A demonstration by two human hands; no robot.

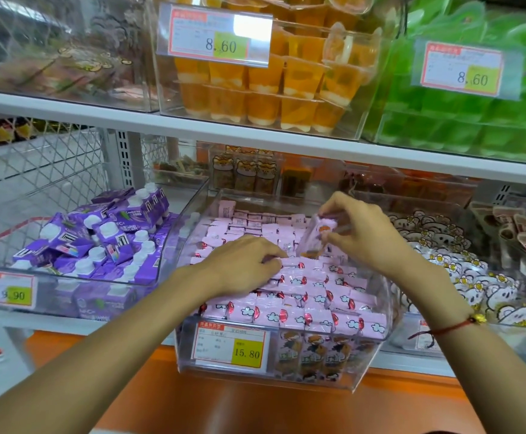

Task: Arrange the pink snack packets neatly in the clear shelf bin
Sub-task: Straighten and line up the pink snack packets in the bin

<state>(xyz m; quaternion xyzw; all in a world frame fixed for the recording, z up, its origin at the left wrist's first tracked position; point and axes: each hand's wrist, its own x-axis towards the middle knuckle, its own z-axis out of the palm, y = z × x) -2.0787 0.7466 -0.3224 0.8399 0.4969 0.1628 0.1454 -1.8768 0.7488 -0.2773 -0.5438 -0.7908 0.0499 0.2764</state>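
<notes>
the right hand (360,233) pinches one glossy pink snack packet (318,238) upright above the clear plastic shelf bin (286,374). the left hand (243,261) presses curled fingers on the packed pink rows (302,296). best to slide it edge-first into the gap, label matching neighbours.

Bright, even store light here, with barely a shadow under the arms and a white glare washing out the top of the upper price tag (214,34) and streaking the clear bin walls (174,73). The centre around the pink packets (305,296) reads fairly crisp, though the right hand (362,228) smears a little with motion blur. Out at the edges the wide lens bends the shelf boards (255,133), and the top left corner goes soft and hazy.
</notes>
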